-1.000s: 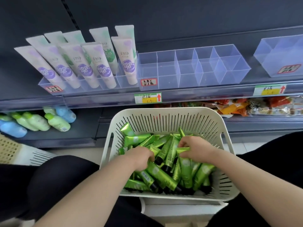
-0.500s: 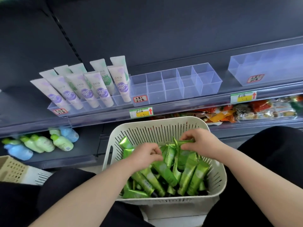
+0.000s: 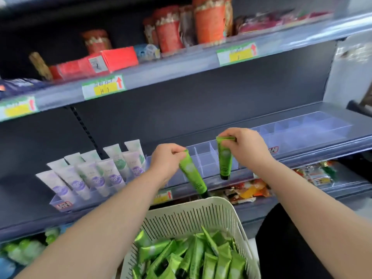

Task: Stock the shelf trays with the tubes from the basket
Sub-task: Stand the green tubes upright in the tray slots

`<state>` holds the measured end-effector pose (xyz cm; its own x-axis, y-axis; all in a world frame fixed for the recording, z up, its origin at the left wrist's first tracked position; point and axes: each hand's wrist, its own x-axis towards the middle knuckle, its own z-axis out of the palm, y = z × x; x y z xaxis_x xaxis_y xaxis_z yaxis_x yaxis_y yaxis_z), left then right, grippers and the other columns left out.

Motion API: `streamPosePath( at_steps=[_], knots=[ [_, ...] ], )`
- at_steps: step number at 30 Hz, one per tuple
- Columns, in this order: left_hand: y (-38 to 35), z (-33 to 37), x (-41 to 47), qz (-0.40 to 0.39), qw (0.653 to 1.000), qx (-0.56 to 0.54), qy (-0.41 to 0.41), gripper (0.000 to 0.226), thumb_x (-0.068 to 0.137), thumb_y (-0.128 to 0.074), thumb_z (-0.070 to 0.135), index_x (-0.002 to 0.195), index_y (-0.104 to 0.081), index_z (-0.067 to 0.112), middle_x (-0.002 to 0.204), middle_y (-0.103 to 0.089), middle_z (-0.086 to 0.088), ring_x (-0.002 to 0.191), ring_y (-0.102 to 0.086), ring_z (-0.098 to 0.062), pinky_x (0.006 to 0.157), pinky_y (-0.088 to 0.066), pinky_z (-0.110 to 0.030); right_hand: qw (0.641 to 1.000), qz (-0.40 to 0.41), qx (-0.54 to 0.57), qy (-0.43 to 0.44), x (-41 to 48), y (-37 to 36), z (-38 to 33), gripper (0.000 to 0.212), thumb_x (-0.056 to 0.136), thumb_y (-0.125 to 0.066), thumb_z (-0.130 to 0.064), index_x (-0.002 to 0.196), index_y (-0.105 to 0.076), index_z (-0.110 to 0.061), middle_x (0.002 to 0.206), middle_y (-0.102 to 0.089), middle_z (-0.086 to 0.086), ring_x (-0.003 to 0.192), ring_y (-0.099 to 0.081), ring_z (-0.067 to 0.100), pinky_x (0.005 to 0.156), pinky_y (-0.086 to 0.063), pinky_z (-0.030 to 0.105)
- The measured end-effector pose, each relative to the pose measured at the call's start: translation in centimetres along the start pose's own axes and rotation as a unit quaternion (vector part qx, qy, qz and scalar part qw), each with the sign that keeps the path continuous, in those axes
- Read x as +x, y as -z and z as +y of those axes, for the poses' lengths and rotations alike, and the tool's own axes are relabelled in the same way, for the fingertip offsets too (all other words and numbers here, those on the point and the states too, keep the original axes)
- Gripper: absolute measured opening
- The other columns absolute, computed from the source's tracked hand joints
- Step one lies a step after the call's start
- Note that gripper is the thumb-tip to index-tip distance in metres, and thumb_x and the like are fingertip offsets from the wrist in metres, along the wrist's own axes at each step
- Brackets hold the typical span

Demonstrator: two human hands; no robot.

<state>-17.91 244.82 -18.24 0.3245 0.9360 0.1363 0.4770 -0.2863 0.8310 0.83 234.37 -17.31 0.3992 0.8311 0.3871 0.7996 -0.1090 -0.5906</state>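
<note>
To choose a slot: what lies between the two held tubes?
Between the left tube and right tube, head view shows empty cells of the clear tray.

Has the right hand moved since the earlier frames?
Yes. The right hand has risen out of the basket and now pinches a green tube in front of the clear divided tray.
</note>
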Motion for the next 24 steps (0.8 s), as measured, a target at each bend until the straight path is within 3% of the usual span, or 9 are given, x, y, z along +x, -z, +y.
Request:
streamPosePath(
  at_steps=[2, 4, 10, 13, 17, 20, 24],
  knots=[
    [-0.1, 1.8, 2.2, 0.055, 0.998, 0.001, -0.036, 0.013, 0.083, -0.068, 0.013, 0.085, -0.076, 0.024, 0.079, -0.07, 0.005, 0.087, -0.069, -0.023, 0.079, -0.058, -0.043, 1.0, 0.026, 0.004, 0.007, 2.1, 0.4, 0.0, 0.017, 0.089, -0.06, -0.024, 0.103, -0.07, -0.029, 0.104, -0.071, -0.002, 0.1, -0.062, 0.023, 0.08, -0.049, 0.033],
    [-0.4, 3.2, 4.1, 0.098, 0.993, -0.014, -0.062, 0.014, 0.08, -0.067, 0.018, 0.084, -0.077, 0.027, 0.08, -0.071, 0.008, 0.085, -0.069, -0.021, 0.078, -0.058, -0.045, 0.999, 0.052, 0.004, 0.015, 4.2, 0.5, 0.1, 0.018, 0.091, -0.058, -0.022, 0.103, -0.069, -0.029, 0.104, -0.069, -0.002, 0.099, -0.061, 0.023, 0.08, -0.049, 0.035],
    [-2.2, 5.7, 8.8, 0.167, 0.981, 0.004, -0.103, 0.018, 0.088, -0.064, 0.014, 0.094, -0.077, 0.024, 0.091, -0.073, 0.01, 0.086, -0.065, -0.014, 0.076, -0.051, -0.026, 0.996, 0.08, -0.014, 0.03, 9.4, -1.2, 2.1, 0.02, 0.094, -0.053, -0.02, 0.109, -0.065, -0.025, 0.103, -0.065, 0.001, 0.098, -0.058, 0.024, 0.076, -0.048, 0.037],
    [-3.6, 5.8, 11.0, 0.161, 0.982, 0.005, -0.098, 0.018, 0.089, -0.063, 0.013, 0.095, -0.077, 0.023, 0.093, -0.073, 0.01, 0.085, -0.063, -0.009, 0.072, -0.045, -0.019, 0.998, 0.058, -0.017, 0.018, 10.7, -2.7, 3.8, 0.021, 0.094, -0.053, -0.019, 0.111, -0.064, -0.024, 0.104, -0.065, 0.002, 0.098, -0.058, 0.025, 0.075, -0.046, 0.035],
    [-6.1, 5.7, 13.4, 0.131, 0.987, 0.0, -0.093, 0.018, 0.087, -0.064, 0.014, 0.091, -0.077, 0.025, 0.083, -0.069, 0.016, 0.085, -0.065, -0.011, 0.075, -0.053, -0.028, 0.999, -0.011, -0.035, 0.014, 11.5, -4.5, 6.2, 0.021, 0.093, -0.053, -0.02, 0.11, -0.064, -0.025, 0.103, -0.065, 0.001, 0.098, -0.059, 0.025, 0.075, -0.045, 0.034],
    [-8.0, 5.6, 14.4, 0.087, 0.987, 0.063, -0.116, 0.019, 0.09, -0.061, 0.014, 0.097, -0.077, 0.024, 0.094, -0.071, 0.013, 0.091, -0.062, -0.009, 0.075, -0.042, -0.018, 0.998, -0.04, -0.034, 0.021, 11.6, -5.3, 7.7, 0.021, 0.094, -0.052, -0.018, 0.109, -0.065, -0.025, 0.101, -0.063, -0.001, 0.095, -0.059, 0.024, 0.075, -0.047, 0.035],
    [-9.7, 5.1, 15.1, 0.041, 0.979, 0.129, -0.152, 0.022, 0.092, -0.058, 0.015, 0.101, -0.075, 0.024, 0.102, -0.073, 0.009, 0.096, -0.062, -0.013, 0.081, -0.048, -0.024, 0.997, -0.051, -0.048, 0.028, 12.6, -5.3, 8.3, 0.023, 0.094, -0.048, -0.018, 0.107, -0.064, -0.027, 0.102, -0.057, -0.001, 0.091, -0.058, 0.024, 0.074, -0.047, 0.037]
  ],
)
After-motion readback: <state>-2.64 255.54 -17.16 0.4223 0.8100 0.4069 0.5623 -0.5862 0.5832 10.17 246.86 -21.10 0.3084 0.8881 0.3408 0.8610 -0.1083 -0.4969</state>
